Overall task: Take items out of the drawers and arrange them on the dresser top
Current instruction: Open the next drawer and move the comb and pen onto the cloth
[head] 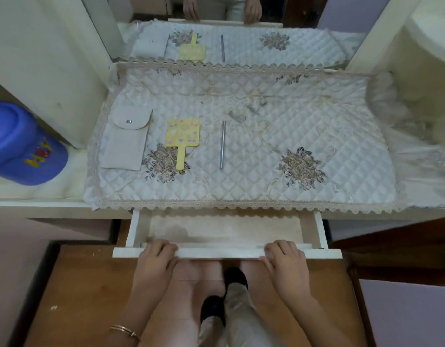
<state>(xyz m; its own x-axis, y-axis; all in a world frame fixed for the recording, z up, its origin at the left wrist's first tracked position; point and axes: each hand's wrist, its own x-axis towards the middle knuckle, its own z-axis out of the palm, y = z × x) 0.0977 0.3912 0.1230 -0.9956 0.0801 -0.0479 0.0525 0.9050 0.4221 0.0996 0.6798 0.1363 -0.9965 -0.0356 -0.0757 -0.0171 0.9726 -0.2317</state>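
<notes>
Quilted, lace-edged cloth (241,146) bears a flat grey pouch (127,139), yellow paddle mirror (182,136), slim metal pen (222,145); both hands' fingers (157,246) curl tight over the white wooden drawer front (221,252).

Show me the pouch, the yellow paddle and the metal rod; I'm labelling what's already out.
pouch (126,144), head view, on its body below the flap.
yellow paddle (183,132), head view, on its square head.
metal rod (222,145), head view, at mid-length.

I'm reaching both arms forward and down, left hand (155,259) and right hand (285,259) well apart, knuckles up, fingers curling over and gripping an edge. I'm wearing a thin bangle (125,330) on my left wrist.
</notes>
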